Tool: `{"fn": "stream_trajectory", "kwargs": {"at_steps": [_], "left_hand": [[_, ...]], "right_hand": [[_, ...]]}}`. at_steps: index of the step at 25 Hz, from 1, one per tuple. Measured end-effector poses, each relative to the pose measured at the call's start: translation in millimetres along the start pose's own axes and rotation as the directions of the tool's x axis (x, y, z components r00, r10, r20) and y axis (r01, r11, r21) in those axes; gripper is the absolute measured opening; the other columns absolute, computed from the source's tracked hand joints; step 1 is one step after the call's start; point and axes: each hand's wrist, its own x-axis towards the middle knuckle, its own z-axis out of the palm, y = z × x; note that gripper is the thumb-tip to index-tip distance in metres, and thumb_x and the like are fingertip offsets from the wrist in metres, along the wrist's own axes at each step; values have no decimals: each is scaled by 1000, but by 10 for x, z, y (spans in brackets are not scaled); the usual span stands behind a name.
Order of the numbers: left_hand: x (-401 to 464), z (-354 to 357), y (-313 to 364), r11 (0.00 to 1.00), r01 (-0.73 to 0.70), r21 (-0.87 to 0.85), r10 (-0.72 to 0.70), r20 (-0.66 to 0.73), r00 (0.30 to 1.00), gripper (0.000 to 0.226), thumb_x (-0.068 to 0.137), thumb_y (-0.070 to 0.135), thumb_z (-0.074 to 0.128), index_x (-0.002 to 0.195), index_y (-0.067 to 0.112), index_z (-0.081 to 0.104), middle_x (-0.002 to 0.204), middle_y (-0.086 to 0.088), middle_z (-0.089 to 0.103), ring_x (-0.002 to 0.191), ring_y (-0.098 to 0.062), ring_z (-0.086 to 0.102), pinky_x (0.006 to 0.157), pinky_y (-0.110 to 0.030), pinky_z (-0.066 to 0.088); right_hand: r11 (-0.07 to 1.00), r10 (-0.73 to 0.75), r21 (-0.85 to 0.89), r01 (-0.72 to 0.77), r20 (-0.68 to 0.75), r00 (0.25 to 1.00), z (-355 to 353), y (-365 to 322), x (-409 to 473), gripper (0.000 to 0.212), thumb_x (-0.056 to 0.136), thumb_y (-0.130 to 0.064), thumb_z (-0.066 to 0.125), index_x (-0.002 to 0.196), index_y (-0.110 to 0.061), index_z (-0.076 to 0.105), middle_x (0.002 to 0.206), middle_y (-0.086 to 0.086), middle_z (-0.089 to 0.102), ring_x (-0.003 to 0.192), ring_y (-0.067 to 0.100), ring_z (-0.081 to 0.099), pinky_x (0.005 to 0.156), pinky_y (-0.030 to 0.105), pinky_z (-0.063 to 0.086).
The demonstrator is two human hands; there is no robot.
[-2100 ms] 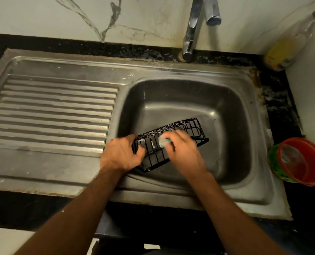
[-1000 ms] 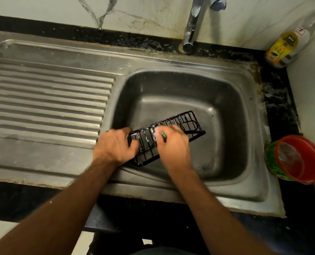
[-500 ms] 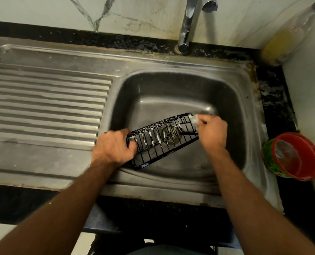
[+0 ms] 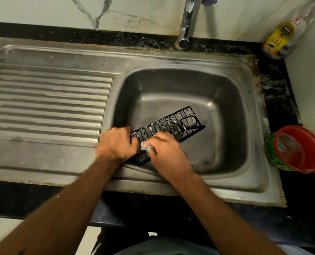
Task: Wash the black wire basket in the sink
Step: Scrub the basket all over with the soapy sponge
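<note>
The black wire basket (image 4: 178,124) lies tilted in the steel sink (image 4: 232,107), its wires streaked with white soap suds. My left hand (image 4: 116,143) grips the basket's near left end at the basin's front rim. My right hand (image 4: 168,153) pinches a small pale green sponge (image 4: 146,146) and presses it on the basket's left part, right beside my left hand. The basket's near left corner is hidden under both hands.
A ribbed draining board (image 4: 48,100) fills the sink's left side. The tap (image 4: 187,21) stands behind the basin, with no water running. A red-rimmed green tub (image 4: 296,150) sits on the black counter at the right, and a yellow-labelled bottle (image 4: 283,35) leans in the back corner.
My right hand has slid the sponge from the basket's far right end back to its left end, next to my left hand. More suds show on the wires. My left hand keeps its hold.
</note>
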Motion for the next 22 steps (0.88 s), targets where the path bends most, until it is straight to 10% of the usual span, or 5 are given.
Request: {"fn": "stream_trajectory", "kwargs": {"at_steps": [6, 15, 18, 22], "left_hand": [[7, 13, -13, 1000, -10, -1, 10, 1, 1000, 45, 81, 43, 37, 91, 11, 67, 86, -23, 71, 83, -47, 67, 72, -43, 54], [10, 4, -13, 1000, -22, 0, 22, 0, 1000, 41, 87, 41, 41, 90, 11, 67, 86, -22, 71, 81, -46, 68, 71, -44, 54], [5, -19, -8, 1000, -26, -5, 27, 10, 1000, 34, 90, 37, 47, 91, 10, 67, 87, -23, 71, 83, -46, 67, 71, -43, 54], [11, -21, -2, 1000, -27, -2, 27, 16, 1000, 36, 91, 38, 45, 91, 10, 67, 87, -22, 71, 82, -45, 67, 71, -42, 54]], "right_hand": [[919, 393, 17, -394, -110, 913, -206, 377, 233, 21, 95, -20, 59, 111, -25, 71, 110, 5, 65, 96, 21, 63, 87, 31, 53], [821, 525, 289, -493, -39, 850, -139, 187, 93, 38, 93, -20, 67, 131, -19, 65, 121, -1, 70, 94, 3, 61, 76, -5, 35], [848, 475, 329, -414, -129, 870, -211, 150, 402, 33, 92, -18, 68, 125, -20, 69, 115, -4, 73, 92, 3, 65, 87, 7, 46], [899, 397, 224, -376, -59, 916, -246, 202, 583, 25, 92, -17, 68, 116, -24, 74, 105, -5, 75, 63, -1, 62, 53, 4, 45]]}}
